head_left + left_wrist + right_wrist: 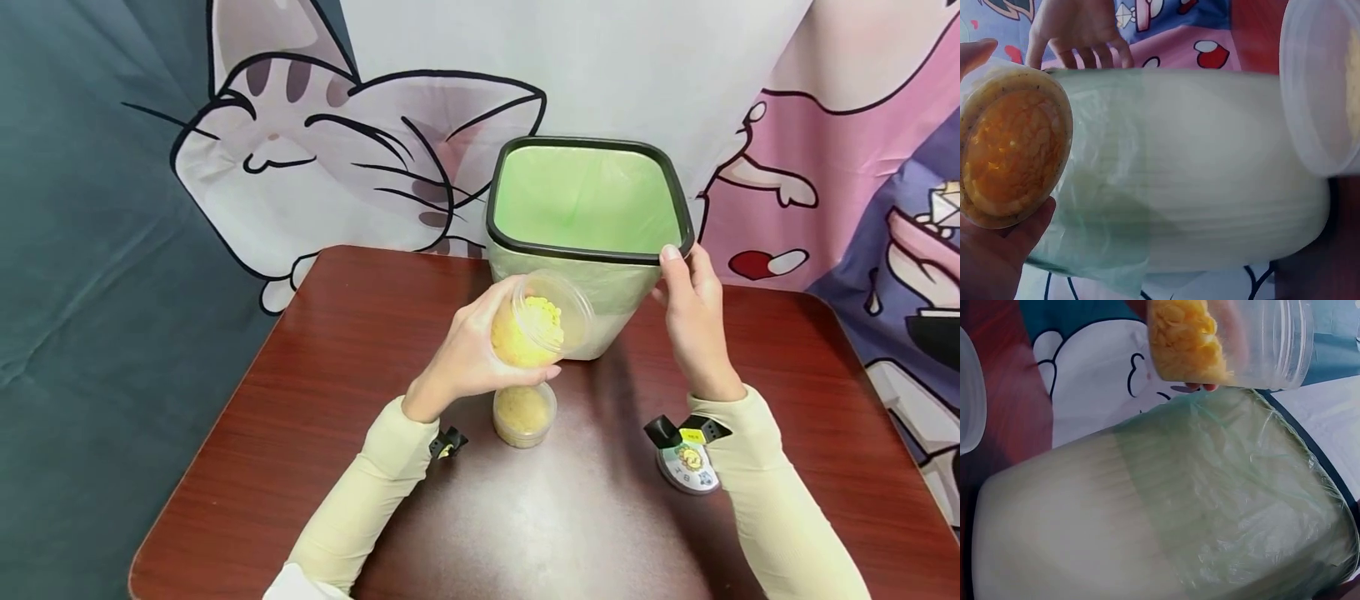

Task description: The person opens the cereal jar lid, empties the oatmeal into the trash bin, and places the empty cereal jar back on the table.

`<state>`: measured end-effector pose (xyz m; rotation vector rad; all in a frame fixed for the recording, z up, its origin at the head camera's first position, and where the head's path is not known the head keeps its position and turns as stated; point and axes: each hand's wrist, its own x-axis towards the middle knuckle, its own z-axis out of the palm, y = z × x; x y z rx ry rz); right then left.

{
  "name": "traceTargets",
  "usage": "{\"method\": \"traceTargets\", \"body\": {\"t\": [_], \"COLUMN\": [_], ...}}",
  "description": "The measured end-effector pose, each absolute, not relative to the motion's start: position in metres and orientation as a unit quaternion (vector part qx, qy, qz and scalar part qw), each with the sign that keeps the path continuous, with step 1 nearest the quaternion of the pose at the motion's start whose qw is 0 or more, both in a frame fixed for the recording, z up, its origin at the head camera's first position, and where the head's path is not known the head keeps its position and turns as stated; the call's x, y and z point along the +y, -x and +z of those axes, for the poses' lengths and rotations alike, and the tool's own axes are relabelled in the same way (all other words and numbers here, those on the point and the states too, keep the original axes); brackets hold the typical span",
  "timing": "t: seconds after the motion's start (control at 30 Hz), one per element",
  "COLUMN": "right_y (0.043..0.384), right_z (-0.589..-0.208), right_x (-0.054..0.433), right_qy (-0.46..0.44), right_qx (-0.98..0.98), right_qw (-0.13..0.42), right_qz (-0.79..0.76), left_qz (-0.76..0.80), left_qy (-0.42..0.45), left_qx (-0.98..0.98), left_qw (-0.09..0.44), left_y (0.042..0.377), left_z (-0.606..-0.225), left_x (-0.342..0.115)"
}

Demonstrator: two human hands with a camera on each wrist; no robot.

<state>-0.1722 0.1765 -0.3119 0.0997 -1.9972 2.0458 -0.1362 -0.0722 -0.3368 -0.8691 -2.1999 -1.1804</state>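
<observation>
My left hand [467, 352] holds a clear plastic jar [528, 333], partly filled with yellow flakes, tilted with its uncovered mouth toward the bin. In the right wrist view the flakes [1185, 344] lie at the jar's base end. The light-coloured trash bin [626, 287] has a black rim and a green plastic liner [585, 200]. At the bin's front right corner, my right hand [697, 325] grips the rim, thumb on top. Below the held jar, a second clear tub [523, 421] of pale yellow contents sits on the table.
On the dark red wooden table [315, 400], a round printed lid [690, 471] lies under the right wrist. A cartoon-printed cloth [315, 192] hangs behind the table. The bin stands near the table's far edge.
</observation>
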Motion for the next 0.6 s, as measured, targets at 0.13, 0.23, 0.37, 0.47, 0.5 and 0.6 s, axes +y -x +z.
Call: {"method": "traceTargets", "body": {"t": [0.13,0.23,0.37,0.47,0.5,0.6], "right_y": [0.172,0.171,0.171,0.172,0.172,0.172], "right_z": [-0.314,-0.315,-0.315,-0.315,-0.314,-0.315], "right_x": [0.176,0.176,0.175,0.175,0.175,0.174], "right_qy": [-0.038,-0.045,-0.053,-0.055,-0.055,-0.058], "right_qx": [-0.696,-0.696,-0.694,-0.697,-0.698,-0.697], "right_qw": [0.146,0.149,0.147,0.146,0.147,0.151], "right_qz": [0.702,0.701,0.703,0.7,0.698,0.699], "left_qz": [-0.44,-0.45,-0.451,-0.444,-0.443,-0.439], "left_qy": [0.312,0.316,0.315,0.317,0.321,0.336], "left_qx": [-0.808,-0.804,-0.802,-0.796,-0.791,-0.77], "left_qw": [0.236,0.227,0.233,0.262,0.275,0.319], "left_y": [0.137,0.138,0.138,0.14,0.141,0.145], "left_z": [-0.33,-0.323,-0.316,-0.312,-0.31,-0.305], "left_x": [-0.076,-0.078,-0.081,-0.083,-0.084,-0.084]}}
